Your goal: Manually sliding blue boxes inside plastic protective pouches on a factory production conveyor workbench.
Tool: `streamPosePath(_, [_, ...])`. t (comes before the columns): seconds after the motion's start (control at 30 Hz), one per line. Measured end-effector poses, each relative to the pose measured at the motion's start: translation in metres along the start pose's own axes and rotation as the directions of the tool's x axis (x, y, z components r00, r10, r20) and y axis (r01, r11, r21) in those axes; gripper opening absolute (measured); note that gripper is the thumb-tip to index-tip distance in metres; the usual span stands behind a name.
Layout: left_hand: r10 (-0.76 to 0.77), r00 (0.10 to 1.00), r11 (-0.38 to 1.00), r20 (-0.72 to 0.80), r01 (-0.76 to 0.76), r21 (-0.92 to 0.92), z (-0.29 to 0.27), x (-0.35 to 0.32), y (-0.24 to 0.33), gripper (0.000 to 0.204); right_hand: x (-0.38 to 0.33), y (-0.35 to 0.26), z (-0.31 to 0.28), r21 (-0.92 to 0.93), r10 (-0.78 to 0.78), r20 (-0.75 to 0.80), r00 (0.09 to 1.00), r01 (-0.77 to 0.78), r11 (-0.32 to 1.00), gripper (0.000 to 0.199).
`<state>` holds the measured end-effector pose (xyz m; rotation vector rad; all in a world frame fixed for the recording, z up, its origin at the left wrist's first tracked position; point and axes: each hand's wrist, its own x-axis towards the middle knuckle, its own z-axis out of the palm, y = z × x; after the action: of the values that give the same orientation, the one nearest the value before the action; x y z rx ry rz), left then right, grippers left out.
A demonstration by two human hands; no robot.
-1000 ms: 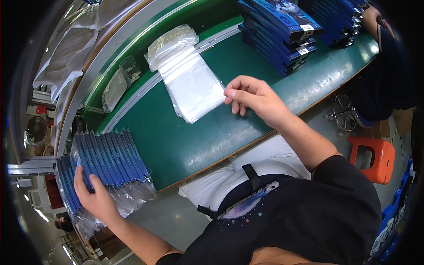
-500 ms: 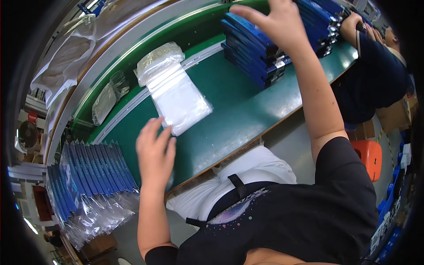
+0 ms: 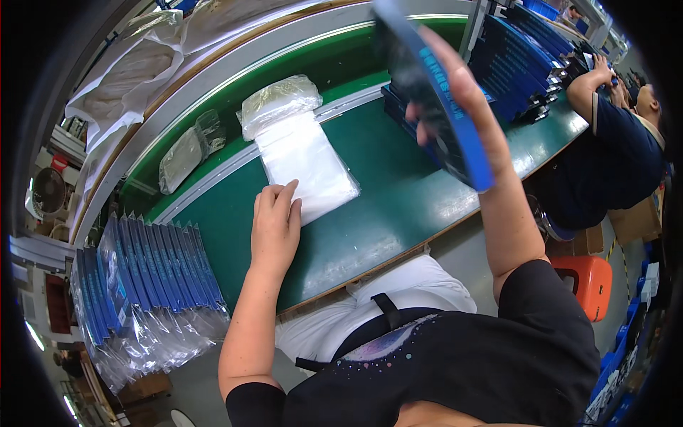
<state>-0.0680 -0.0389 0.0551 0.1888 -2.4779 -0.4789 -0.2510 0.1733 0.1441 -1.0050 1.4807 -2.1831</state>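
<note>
1. Right hand: clamped on a blue box, which is held up above the bench in a steep tilt. The fingertips are seen on its dark face, the rest of the hand along its printed edge. The box is partly blurred.

2. Left hand: set well apart from the right hand and from the held box, which lies up and to its right. Its fingers are bent, with the fingertips over the near edge of a stack of clear bags; whether a bag is pinched cannot be told.

3. Bag stack: laid flat on the bench, just beyond the left hand and to the left of the right hand. A crumpled plastic wrapper is seen at its far end.

4. Boxes near the right hand: a low pile is partly hidden behind the held box; taller piles are placed beyond the hand to its right, near a co-worker.

5. Boxes left of the left hand: a row of bagged boxes is stood on edge, with loose plastic ends turned toward the wearer.
</note>
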Motion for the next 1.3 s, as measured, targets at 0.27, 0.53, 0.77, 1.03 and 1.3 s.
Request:
streamPosePath(0.27, [-0.035,0.999,0.98,-0.021,0.03,-0.196,-0.002,0.011,-0.006,0.012,-0.05,0.078,0.024,0.405,0.502,0.364,0.785,-0.618,0.674,0.048])
streamPosePath(0.53, [-0.156,0.988,0.913,0.006,0.146,-0.382,-0.005,0.015,-0.01,0.017,-0.059,0.096,0.055,0.482,0.483,0.612,0.626,-0.78,0.4,0.07])
streamPosePath(0.77, [-0.164,0.986,0.87,-0.043,0.124,-0.478,-0.008,0.023,-0.012,0.012,-0.052,0.102,0.065,0.534,0.415,0.603,0.681,-0.732,0.424,0.065])
streamPosePath(1.03, [-0.402,0.914,0.713,0.055,0.35,-0.608,-0.006,0.033,-0.022,0.014,-0.055,0.105,0.073,0.572,0.388,0.594,0.705,-0.709,0.412,0.066])
streamPosePath(1.3, [-0.403,0.89,0.763,0.211,0.454,-0.46,-0.021,0.036,-0.018,0.019,-0.033,0.107,0.074,0.624,0.353,0.498,0.792,-0.61,0.489,0.065])
